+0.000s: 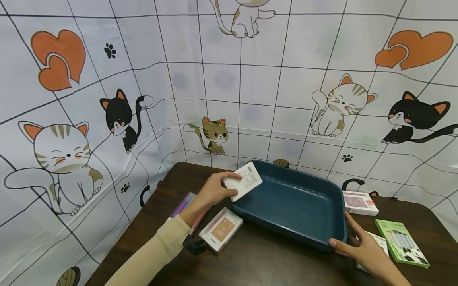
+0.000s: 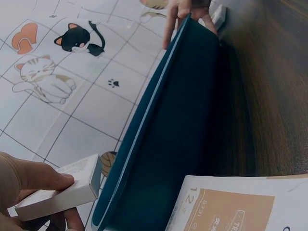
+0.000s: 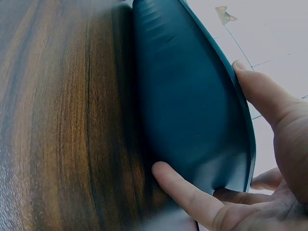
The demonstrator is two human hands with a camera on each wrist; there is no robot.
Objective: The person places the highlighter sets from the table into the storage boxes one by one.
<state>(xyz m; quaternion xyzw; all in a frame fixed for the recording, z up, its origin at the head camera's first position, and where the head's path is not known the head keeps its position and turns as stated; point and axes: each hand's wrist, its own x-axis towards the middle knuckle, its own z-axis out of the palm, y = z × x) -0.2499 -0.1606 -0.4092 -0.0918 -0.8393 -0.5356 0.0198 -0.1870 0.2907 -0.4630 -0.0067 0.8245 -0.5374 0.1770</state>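
Observation:
My left hand (image 1: 214, 190) pinches a small white box (image 1: 247, 180) with printed text and a barcode, thumb on one side and fingers on the other. It holds the box tilted above the left end of a dark blue tray (image 1: 286, 230). In the left wrist view the white box (image 2: 82, 185) is beside the tray's rim (image 2: 139, 130). My right hand (image 1: 365, 248) grips the tray's front right corner. Up close in the right wrist view, the thumb (image 3: 262, 94) is at the rim and a finger reaches along the outer wall (image 3: 192, 110).
A white box with a tan label (image 1: 222, 230) lies left of the tray, near a purple and pink pack (image 1: 182, 204) partly behind the left arm. Right of the tray are a white-and-pink box (image 1: 360, 203), a green pack (image 1: 402, 242) and another white box (image 1: 380, 242), partly hidden.

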